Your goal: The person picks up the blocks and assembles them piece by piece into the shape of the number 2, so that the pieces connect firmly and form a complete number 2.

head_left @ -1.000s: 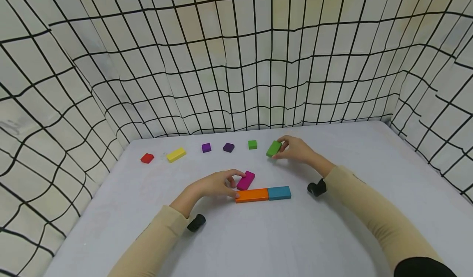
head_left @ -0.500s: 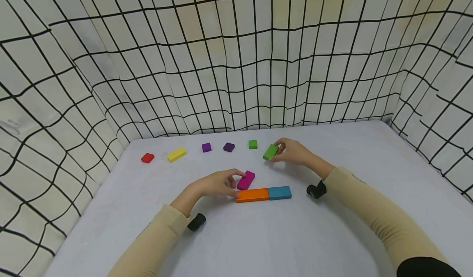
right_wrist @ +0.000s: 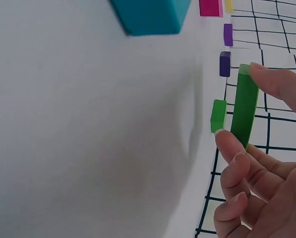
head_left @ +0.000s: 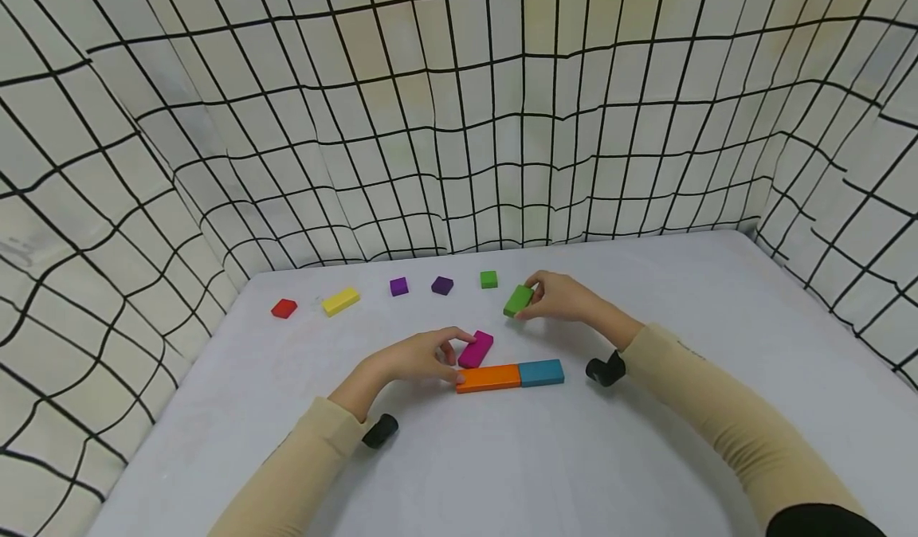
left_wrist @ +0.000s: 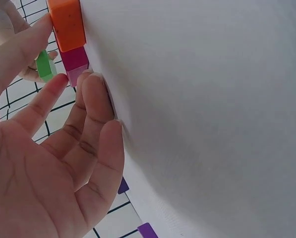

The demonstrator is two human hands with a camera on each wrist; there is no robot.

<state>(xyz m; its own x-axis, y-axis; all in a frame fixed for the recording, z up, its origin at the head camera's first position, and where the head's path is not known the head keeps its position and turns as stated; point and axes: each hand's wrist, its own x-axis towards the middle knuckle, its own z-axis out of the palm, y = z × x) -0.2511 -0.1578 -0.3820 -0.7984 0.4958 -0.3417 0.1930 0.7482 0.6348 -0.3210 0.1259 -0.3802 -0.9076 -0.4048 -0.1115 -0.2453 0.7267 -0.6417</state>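
My right hand pinches a long green block between thumb and fingertips, holding it tilted over the far part of the table. In the right wrist view the green block spans from thumb to index finger. Nearer me, an orange block and a blue block lie end to end. A magenta block lies slanted just behind the orange one. My left hand has its thumb at the orange block's left end and its index fingertip at the magenta block, fingers loosely extended.
A row at the back of the white table has a red block, a yellow block, a purple block, a dark purple block and a small green block. Black grid netting surrounds the table.
My right hand has brought the long green block slightly left and nearer to me. My left hand and the blocks on the table have stayed in place.
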